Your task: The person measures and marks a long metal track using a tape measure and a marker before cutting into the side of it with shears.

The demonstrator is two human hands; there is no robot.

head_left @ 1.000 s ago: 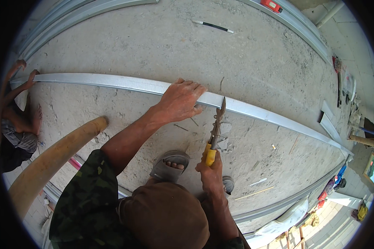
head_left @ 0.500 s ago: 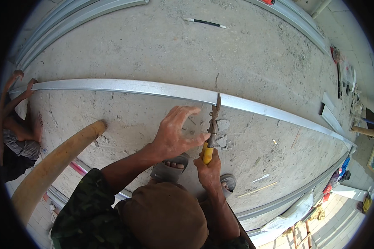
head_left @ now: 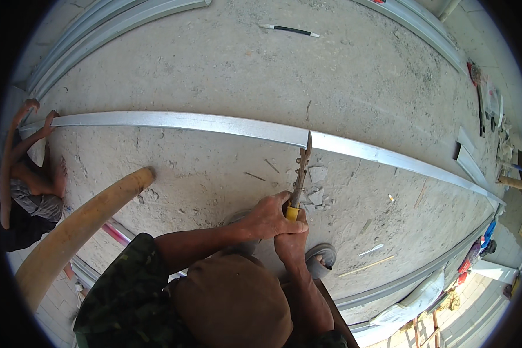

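Head view: the right hand [head_left: 290, 245] grips the yellow-handled snips [head_left: 300, 181], and the left hand [head_left: 268, 219] is closed around the same handles, touching it. The blades [head_left: 305, 152] meet a metal bar [head_left: 214, 124] spanning the floor [head_left: 203, 75] from near its left edge to its right edge. The bar is probably light, springy along its length and slick; best held by both long sides, clear of the blades. It looks narrow, silvery and shiny.
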